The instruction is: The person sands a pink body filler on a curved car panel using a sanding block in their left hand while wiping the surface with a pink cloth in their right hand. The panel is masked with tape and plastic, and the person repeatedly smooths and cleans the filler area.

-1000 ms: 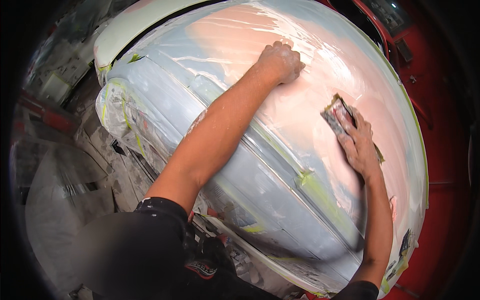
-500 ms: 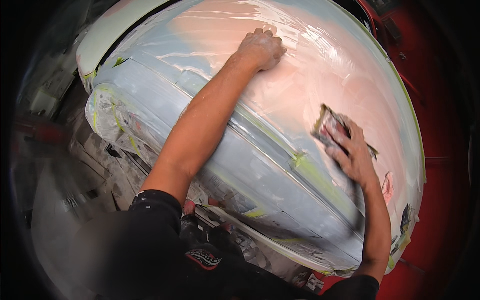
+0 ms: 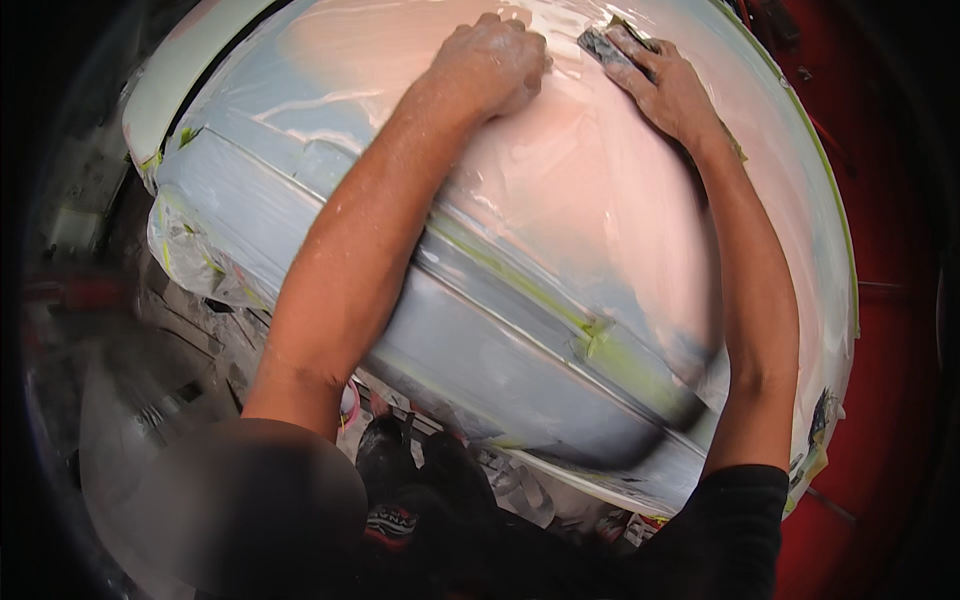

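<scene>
A large curved car panel (image 3: 600, 200), wet and shiny, fills the middle with patches of pale pink, grey and blue-grey. My left hand (image 3: 495, 65) is closed in a fist at its far part; the curled fingers hide whatever may be inside. To its right, my right hand (image 3: 660, 90) is wrapped over a dark sanding block (image 3: 603, 47) with sandpaper about it, pressed flat to the pink area. Both hands are wet and smeared with pale residue. My right forearm lies across the panel's right side.
Yellow-green masking tape (image 3: 600, 340) marks the ridge on the near side. Clear plastic sheeting (image 3: 185, 245) hangs at the left edge beside a pale panel (image 3: 185, 75). Red floor (image 3: 880, 400) lies to the right, clutter at lower left.
My right hand has slid the sanding block away from me, up the panel to near my left hand. My left fist has shifted slightly left and farther up in the picture, still closed.
</scene>
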Demonstrator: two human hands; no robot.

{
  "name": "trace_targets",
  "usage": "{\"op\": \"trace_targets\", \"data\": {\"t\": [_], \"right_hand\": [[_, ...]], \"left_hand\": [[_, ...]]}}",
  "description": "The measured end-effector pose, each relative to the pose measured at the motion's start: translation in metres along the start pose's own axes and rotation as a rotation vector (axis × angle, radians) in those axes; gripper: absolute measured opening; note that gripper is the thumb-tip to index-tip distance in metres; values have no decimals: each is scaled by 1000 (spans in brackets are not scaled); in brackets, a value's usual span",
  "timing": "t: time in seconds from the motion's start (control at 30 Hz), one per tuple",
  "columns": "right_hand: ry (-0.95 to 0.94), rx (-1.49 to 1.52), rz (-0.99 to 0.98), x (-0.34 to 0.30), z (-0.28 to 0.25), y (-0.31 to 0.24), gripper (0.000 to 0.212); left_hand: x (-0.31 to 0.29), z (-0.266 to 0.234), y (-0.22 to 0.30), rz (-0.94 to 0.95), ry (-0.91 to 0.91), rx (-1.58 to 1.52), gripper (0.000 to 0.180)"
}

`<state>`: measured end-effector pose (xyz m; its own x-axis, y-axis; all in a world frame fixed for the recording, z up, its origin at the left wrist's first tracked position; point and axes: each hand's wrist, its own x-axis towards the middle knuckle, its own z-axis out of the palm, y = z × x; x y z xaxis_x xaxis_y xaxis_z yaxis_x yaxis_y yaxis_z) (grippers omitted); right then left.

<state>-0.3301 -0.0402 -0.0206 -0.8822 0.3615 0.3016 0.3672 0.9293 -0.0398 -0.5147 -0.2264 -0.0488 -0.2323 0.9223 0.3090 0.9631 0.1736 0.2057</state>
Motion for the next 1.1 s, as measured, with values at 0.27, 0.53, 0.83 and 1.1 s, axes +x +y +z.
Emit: {"op": "trace_targets", "data": {"t": [0.27, 0.53, 0.83, 1.1], "right_hand": [[-269, 100, -104, -193, -89, -74, 48], [-84, 109, -275, -79, -29, -84, 44], [-262, 90, -243, -179, -80, -84, 43], [-210, 96, -267, -141, -59, -96, 40]], "left_hand": [[0, 3, -22, 76, 55, -4, 26], [10, 7, -25, -47, 221, -162, 26], [3, 14, -59, -3, 278, -81, 24], [17, 20, -48, -109, 398, -264, 26]]}}
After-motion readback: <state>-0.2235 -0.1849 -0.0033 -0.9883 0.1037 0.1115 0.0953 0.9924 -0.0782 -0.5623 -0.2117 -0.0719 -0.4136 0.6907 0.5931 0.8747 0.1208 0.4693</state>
